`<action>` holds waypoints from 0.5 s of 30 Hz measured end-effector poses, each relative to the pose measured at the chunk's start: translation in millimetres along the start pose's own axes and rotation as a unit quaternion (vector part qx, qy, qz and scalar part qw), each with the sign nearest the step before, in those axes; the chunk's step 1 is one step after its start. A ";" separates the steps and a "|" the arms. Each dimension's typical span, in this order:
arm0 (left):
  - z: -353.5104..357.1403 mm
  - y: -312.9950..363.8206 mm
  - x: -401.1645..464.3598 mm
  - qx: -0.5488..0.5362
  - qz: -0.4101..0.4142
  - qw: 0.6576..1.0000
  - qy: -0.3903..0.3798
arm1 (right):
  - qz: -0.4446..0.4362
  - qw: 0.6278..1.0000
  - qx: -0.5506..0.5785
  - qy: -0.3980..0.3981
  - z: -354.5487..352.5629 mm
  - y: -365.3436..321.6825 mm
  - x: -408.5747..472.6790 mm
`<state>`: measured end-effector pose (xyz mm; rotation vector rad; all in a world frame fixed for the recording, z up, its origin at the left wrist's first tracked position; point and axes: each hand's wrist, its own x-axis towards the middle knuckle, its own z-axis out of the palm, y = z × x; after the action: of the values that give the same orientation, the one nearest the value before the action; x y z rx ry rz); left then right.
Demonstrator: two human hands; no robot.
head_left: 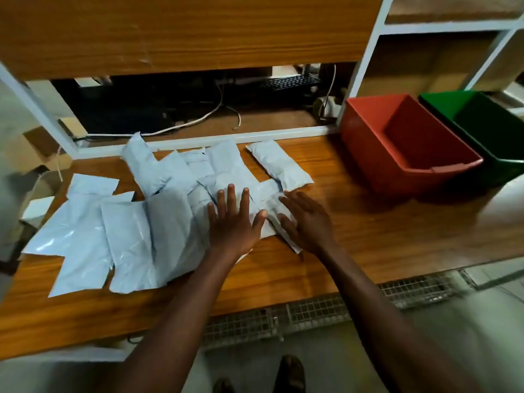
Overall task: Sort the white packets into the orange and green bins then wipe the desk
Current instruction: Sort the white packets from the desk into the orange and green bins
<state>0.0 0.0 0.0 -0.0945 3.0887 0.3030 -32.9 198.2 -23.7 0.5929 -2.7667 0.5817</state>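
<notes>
Several white packets [127, 236] lie spread in an overlapping heap across the left and middle of the wooden desk [368, 222]. One plump packet [279, 163] lies apart at the heap's far right. My left hand [234, 219] rests flat with spread fingers on packets near the middle. My right hand [307, 219] lies just beside it, fingers straight, on the edge of a small packet [279, 219]. At the right stand an orange bin [408, 143] and a green bin [482, 129], side by side; both look empty.
A wooden panel and white frame rise behind the desk, with a keyboard [292, 82] and cables in the gap below. White shelving stands behind the bins. A wire mesh grille [312, 310] runs under the desk's front edge. My feet show on the floor.
</notes>
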 end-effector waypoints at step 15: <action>37.7 18.0 49.5 0.036 -0.065 0.997 0.009 | -0.005 0.985 -0.043 -0.169 44.0 40.4 -0.6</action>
<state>-49.3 22.2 -35.6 -0.2951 3.0884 0.1858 -56.9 213.2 -76.3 0.7484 -3.0827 0.3859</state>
